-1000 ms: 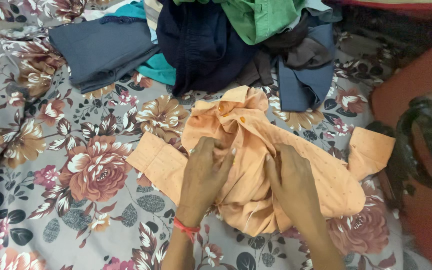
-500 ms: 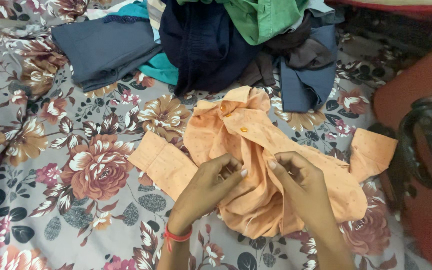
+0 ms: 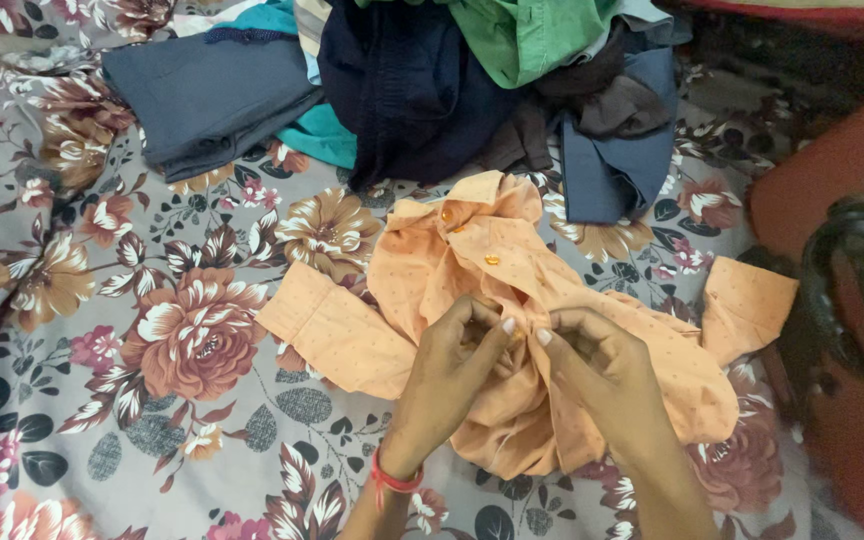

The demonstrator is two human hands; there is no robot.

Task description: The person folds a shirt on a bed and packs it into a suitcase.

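Note:
An orange dotted shirt [image 3: 452, 260] lies crumpled on the flowered bedsheet [image 3: 102, 330], collar towards the far side, both sleeves spread out. My left hand [image 3: 452, 365] pinches the shirt's front edge at its middle. My right hand [image 3: 592, 365] pinches the opposite front edge, fingertips almost touching the left ones. Two orange buttons show above my hands. A red thread band circles my left wrist.
A pile of clothes lies at the far side: folded dark grey trousers [image 3: 207, 90], a navy garment [image 3: 402, 90], a green shirt [image 3: 522, 35], a blue-grey piece [image 3: 612, 160]. At the right stands an orange-red bag [image 3: 842, 170] with a black handle [image 3: 857, 290].
Both hands have lifted off the flat shirt and closed on its front edges, coming together at the middle. The shirt's lower part has bunched up.

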